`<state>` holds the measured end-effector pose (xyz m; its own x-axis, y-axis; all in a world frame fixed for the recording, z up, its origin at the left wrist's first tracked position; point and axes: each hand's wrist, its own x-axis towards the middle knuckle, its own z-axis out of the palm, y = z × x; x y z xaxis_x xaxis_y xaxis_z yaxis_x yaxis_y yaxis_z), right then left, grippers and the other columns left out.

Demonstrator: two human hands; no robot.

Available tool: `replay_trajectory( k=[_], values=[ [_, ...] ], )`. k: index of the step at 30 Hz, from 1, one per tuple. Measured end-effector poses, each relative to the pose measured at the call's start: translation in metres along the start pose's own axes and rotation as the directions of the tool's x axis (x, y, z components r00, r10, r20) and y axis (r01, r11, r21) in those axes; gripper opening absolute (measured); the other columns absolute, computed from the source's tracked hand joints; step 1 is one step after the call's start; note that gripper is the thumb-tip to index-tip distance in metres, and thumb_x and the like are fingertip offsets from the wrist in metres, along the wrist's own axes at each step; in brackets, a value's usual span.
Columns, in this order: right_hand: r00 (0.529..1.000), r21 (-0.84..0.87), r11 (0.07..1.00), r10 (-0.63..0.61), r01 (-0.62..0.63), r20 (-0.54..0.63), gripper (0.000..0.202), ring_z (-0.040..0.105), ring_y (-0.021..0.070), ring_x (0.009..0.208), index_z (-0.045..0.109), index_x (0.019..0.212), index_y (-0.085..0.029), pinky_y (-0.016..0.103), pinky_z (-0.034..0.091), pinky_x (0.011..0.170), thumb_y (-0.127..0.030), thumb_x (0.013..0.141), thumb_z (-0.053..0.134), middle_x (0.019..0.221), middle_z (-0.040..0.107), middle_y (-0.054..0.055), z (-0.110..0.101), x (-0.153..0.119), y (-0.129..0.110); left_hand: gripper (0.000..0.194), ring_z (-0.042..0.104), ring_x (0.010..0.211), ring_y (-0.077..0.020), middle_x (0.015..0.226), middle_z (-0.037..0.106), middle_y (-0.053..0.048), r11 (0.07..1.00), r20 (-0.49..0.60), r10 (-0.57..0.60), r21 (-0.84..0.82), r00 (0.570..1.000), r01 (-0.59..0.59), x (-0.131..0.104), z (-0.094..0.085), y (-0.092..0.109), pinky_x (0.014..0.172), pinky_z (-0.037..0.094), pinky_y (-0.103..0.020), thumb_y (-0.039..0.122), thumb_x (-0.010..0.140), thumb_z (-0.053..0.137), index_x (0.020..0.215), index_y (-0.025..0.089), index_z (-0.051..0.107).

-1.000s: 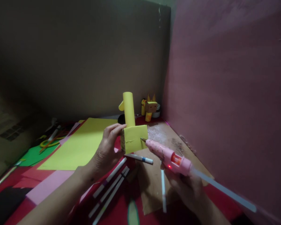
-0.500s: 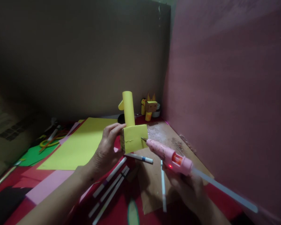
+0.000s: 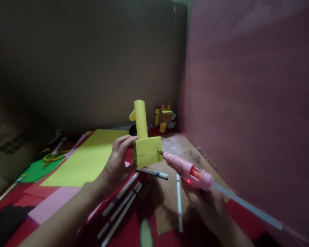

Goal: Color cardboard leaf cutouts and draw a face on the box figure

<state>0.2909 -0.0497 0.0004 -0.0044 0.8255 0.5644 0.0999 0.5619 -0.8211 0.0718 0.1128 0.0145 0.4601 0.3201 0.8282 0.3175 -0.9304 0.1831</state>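
Note:
A yellow box (image 3: 149, 149) with a yellow paper tube (image 3: 141, 118) standing up from it is held by its left side in my left hand (image 3: 119, 157). A small yellow flap juts out to the left of the tube. My right hand (image 3: 206, 202) is wrapped round the handle of a pink glue gun (image 3: 182, 168), whose red light is lit and whose clear stick trails to the right. The gun's metal tip is at the right part of the box's front face. A thin raised line marks the left part of that face.
Yellow sheets (image 3: 84, 157), a green sheet (image 3: 41, 169) and pink sheets (image 3: 53, 206) lie at the left. Several markers (image 3: 126, 188) lie below the box. Cardboard (image 3: 170, 209) covers the right side of the table. A box-headed figure (image 3: 166, 117) stands at the back, beside the pink wall (image 3: 252, 85).
The glue gun in my right hand has shifted slightly to the right along the box face. My left hand and the box have barely moved.

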Motion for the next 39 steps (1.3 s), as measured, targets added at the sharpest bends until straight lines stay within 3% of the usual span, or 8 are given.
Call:
replay_trajectory(
  k=[9,13,21,26,33,39],
  values=[
    [0.999,0.004,0.999,0.053,-0.053,0.014,0.050,0.036,0.0296,0.155,0.050,0.152,-0.034,0.052,0.019,0.130,-0.026,0.103,0.051,0.163,0.047,0.002,-0.0016,-0.0037,0.0047,0.063,0.056,0.118,-0.0290,0.129,0.048,-0.012,1.000,-0.002,0.004,-0.003,1.000,-0.004,0.0009,0.0004,0.0007,0.098,0.059,-0.051,0.011,0.090,0.066,0.147,0.028,0.043],
    [0.999,-0.037,0.998,0.048,-0.048,0.007,0.049,0.039,0.0315,0.153,0.053,0.150,-0.034,0.054,0.021,0.130,-0.026,0.102,0.053,0.162,0.048,0.003,0.0001,-0.0008,0.0040,0.065,0.056,0.119,-0.0294,0.129,0.048,-0.013,1.000,0.002,0.006,-0.004,1.000,-0.006,0.0007,0.0006,0.0014,0.099,0.059,-0.052,0.011,0.089,0.066,0.147,0.027,0.042],
    [1.000,0.022,1.000,-0.010,0.010,-0.009,0.047,0.041,0.0266,0.152,0.054,0.149,-0.034,0.046,0.029,0.128,-0.025,0.103,0.050,0.159,0.052,0.001,0.0037,0.0032,-0.0041,0.061,0.055,0.119,-0.0295,0.129,0.049,-0.013,1.000,0.000,0.000,0.000,1.000,0.000,-0.0001,0.0001,0.0008,0.100,0.058,-0.051,0.016,0.091,0.067,0.146,0.026,0.043],
    [1.000,-0.038,0.999,-0.004,0.003,-0.017,0.048,0.041,0.0261,0.152,0.051,0.151,-0.034,0.044,0.032,0.128,-0.026,0.104,0.048,0.160,0.051,0.000,0.0000,-0.0002,-0.0023,0.063,0.055,0.120,-0.0295,0.130,0.048,-0.012,1.000,-0.002,0.006,-0.006,1.000,-0.006,-0.0005,0.0000,0.0002,0.101,0.057,-0.051,0.015,0.090,0.067,0.147,0.028,0.043],
    [0.996,-0.058,0.997,0.037,-0.042,-0.083,0.047,0.041,0.0287,0.152,0.055,0.148,-0.035,0.049,0.023,0.129,-0.032,0.101,0.054,0.159,0.052,0.001,0.0008,-0.0023,0.0013,0.063,0.055,0.120,-0.0293,0.130,0.049,-0.012,1.000,-0.002,-0.001,0.004,1.000,0.001,-0.0008,-0.0008,-0.0006,0.100,0.058,-0.051,0.015,0.091,0.065,0.148,0.028,0.042],
    [0.988,-0.046,0.997,0.053,-0.060,-0.145,0.045,0.044,0.0322,0.150,0.059,0.145,-0.033,0.053,0.026,0.128,-0.037,0.101,0.055,0.156,0.055,0.003,0.0036,-0.0014,-0.0015,0.063,0.055,0.121,-0.0297,0.130,0.048,-0.013,1.000,0.008,-0.011,-0.013,1.000,0.011,-0.0020,-0.0010,-0.0022,0.100,0.059,-0.052,0.015,0.091,0.066,0.148,0.027,0.042]
  ],
)
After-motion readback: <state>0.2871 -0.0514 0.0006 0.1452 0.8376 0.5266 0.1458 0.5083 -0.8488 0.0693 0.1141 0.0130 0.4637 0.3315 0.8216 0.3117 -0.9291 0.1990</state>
